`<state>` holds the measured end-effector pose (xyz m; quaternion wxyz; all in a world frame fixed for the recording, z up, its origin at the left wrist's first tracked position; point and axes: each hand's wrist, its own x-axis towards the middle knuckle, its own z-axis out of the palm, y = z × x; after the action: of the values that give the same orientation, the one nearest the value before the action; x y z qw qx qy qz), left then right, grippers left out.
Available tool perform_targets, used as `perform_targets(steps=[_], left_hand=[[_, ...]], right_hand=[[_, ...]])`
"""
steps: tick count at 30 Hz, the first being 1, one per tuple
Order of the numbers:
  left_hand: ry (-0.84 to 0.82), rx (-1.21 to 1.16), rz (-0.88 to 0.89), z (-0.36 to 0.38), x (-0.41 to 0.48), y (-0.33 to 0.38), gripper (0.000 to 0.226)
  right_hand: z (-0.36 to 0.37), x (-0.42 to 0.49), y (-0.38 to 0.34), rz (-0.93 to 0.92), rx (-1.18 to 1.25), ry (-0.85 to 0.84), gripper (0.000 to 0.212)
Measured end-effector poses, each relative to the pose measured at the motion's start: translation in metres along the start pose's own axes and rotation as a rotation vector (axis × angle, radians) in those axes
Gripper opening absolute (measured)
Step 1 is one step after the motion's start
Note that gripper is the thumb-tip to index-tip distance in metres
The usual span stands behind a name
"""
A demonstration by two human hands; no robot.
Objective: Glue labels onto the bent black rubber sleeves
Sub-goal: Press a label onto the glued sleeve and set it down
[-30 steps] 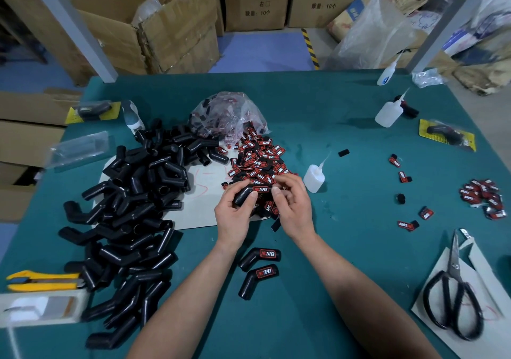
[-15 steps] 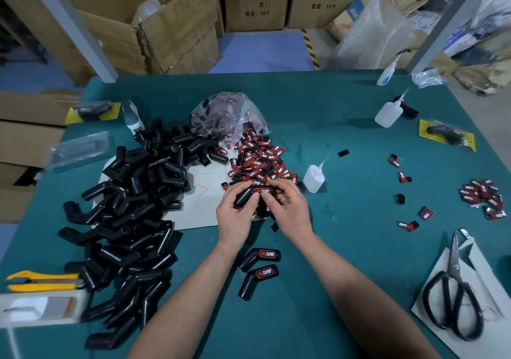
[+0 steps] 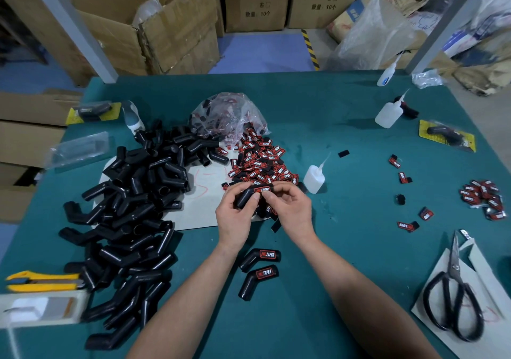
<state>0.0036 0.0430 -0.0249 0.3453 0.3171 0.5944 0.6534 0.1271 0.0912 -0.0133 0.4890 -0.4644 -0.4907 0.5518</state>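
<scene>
- Fingers [image 3: 253, 199] of the left hand [image 3: 233, 220] curl round a bent black rubber sleeve [image 3: 243, 197]; right hand [image 3: 294, 212] pinches its red-and-black label [image 3: 262, 190].
- Sleeve held above the green counter [image 3: 345, 248], beside the loose label heap [image 3: 262, 162].

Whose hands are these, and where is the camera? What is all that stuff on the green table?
There is no machine here, only a person's two bare hands. The picture comes from a camera worn on the person's head, looking down at the work. The left hand holds a bent black sleeve, and the right hand pinches a red label onto it. On the green table lie a big pile of plain sleeves, a heap of labels, a small glue bottle, scissors, and two finished sleeves near the arms.
</scene>
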Motion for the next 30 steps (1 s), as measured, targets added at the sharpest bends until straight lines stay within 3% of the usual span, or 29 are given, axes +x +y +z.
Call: perform_targets(steps=[4, 17, 25, 30], left_hand=[[0.004, -0.003, -0.002, 0.0001, 0.0004, 0.0002, 0.026], [0.025, -0.042, -0.093, 0.0002, 0.0013, 0.0064, 0.028], [-0.003, -0.011, -0.056, -0.0007, -0.0001, 0.0076, 0.03], [-0.019, -0.004, -0.051, 0.0016, -0.0014, 0.0087, 0.026]], right_hand=[[0.0013, 0.0007, 0.0016, -0.025, 0.015, 0.008, 0.025], [-0.0031, 0.003, 0.0028, -0.072, 0.071, -0.181, 0.029], [-0.0044, 0.0021, 0.0031, -0.088, 0.048, -0.189, 0.008], [-0.0041, 0.0021, 0.0038, -0.11, 0.028, -0.206, 0.024]])
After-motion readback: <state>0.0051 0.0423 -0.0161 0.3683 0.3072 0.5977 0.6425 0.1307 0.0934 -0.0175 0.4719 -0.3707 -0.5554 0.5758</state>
